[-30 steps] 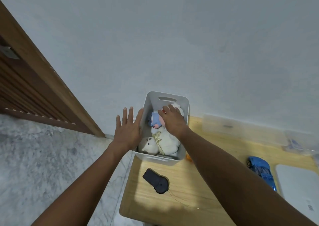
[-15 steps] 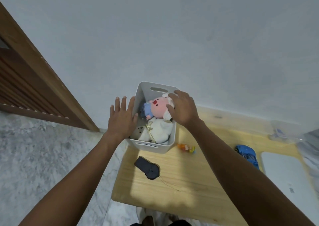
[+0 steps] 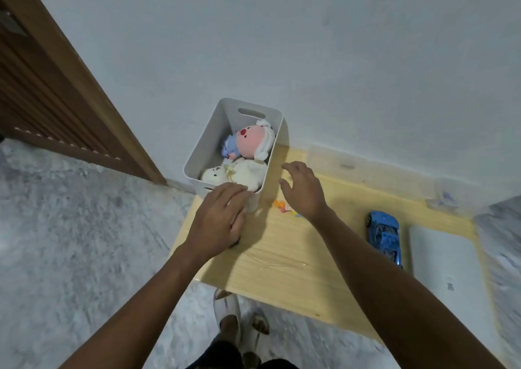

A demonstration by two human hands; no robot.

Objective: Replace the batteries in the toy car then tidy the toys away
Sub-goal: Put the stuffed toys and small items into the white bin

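Observation:
A white plastic bin (image 3: 197,154) stands at the table's far left corner against the wall. Inside it lie a pink-faced plush (image 3: 251,140) and a white plush (image 3: 245,174). My left hand (image 3: 220,219) rests palm down just in front of the bin, covering the black remote; only a dark sliver shows under it. My right hand (image 3: 303,189) hovers to the right of the bin, fingers spread and holding nothing, above a small orange toy (image 3: 282,205). The blue toy car (image 3: 384,234) sits further right on the wooden table (image 3: 282,264).
A thin wire (image 3: 270,263) trails across the table. A flat white slab (image 3: 445,270) lies at the right edge, with clear plastic boxes (image 3: 352,165) along the wall. A brown wooden door (image 3: 42,86) stands at the left. My slippered feet (image 3: 225,306) are on the marble floor.
My left hand left the bin's side and came down over the black remote. My right hand let go of the pink plush and pulled back out of the bin to the right.

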